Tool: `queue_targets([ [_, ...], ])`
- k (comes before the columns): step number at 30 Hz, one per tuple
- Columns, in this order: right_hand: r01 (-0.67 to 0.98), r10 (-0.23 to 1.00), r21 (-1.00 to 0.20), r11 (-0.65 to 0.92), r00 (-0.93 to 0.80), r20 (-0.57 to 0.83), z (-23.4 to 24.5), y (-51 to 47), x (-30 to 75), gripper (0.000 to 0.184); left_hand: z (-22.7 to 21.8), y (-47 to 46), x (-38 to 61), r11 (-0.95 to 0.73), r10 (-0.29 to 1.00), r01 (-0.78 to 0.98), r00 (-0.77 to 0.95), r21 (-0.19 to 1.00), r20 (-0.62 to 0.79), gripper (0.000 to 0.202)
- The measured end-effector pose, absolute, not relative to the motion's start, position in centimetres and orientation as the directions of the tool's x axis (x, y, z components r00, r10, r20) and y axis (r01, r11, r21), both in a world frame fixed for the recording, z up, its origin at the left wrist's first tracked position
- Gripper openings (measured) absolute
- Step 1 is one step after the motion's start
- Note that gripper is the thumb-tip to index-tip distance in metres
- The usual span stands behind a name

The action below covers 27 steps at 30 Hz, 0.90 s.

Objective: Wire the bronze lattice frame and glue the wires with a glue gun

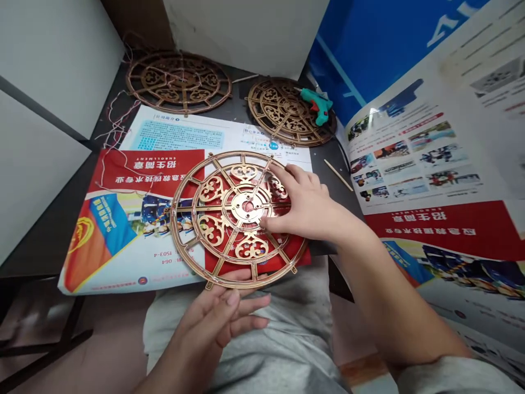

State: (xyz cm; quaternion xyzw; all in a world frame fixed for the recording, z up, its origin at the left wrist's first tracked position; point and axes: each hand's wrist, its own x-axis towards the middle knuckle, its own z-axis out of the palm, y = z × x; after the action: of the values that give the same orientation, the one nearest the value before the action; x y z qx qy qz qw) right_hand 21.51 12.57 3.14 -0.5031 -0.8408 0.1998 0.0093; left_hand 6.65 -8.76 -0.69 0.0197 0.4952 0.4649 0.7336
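The wheel (239,210) lies over the red-and-white booklet (176,268), and its 6 o'clock edge reaches past the paper towards my lap (283,339). My right hand (309,207) is spread half open upon its 3 o'clock side; my left hand (215,322), loosely curved, is under the 6 o'clock rim. I cannot tell how firmly either holds. Pressing too hard may crack the thin pattern; a slipping left hand may let the wheel tip.

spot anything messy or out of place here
Tangled thread trails from the far left of the table onto the red leaflet, looking untidy. The teal glue gun rests on the far right openwork disc, not the table.
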Motion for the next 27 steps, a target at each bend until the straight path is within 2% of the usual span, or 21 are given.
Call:
queue_targets([
  [5,0.838,0.837,-0.35,0.418,-0.505,-0.211,3.9,12.1,21.9,0.112,-1.1,-8.5,6.8,0.62,0.667,-0.613,0.083,0.49,-0.74,0.063],
  [11,0.831,0.83,-0.385,0.402,-0.508,-0.23,4.2,11.8,24.3,0.114,-0.9,-8.6,7.5,0.666,0.693,-0.534,0.186,0.52,-0.697,0.051],
  [18,0.823,0.868,-0.411,0.392,-0.479,-0.133,2.8,10.4,29.4,0.113,-0.3,-7.7,9.1,0.725,0.683,-0.428,0.348,0.539,-0.643,0.052],
  [23,0.83,0.865,-0.406,0.382,-0.476,-0.158,2.3,8.5,31.6,0.112,-1.4,-8.8,10.5,0.768,0.64,-0.402,0.445,0.499,-0.627,0.045],
  [27,0.829,0.851,-0.395,0.395,-0.492,-0.182,2.3,8.0,32.4,0.113,-1.8,-9.6,11.5,0.823,0.568,-0.339,0.494,0.456,-0.658,0.048],
])
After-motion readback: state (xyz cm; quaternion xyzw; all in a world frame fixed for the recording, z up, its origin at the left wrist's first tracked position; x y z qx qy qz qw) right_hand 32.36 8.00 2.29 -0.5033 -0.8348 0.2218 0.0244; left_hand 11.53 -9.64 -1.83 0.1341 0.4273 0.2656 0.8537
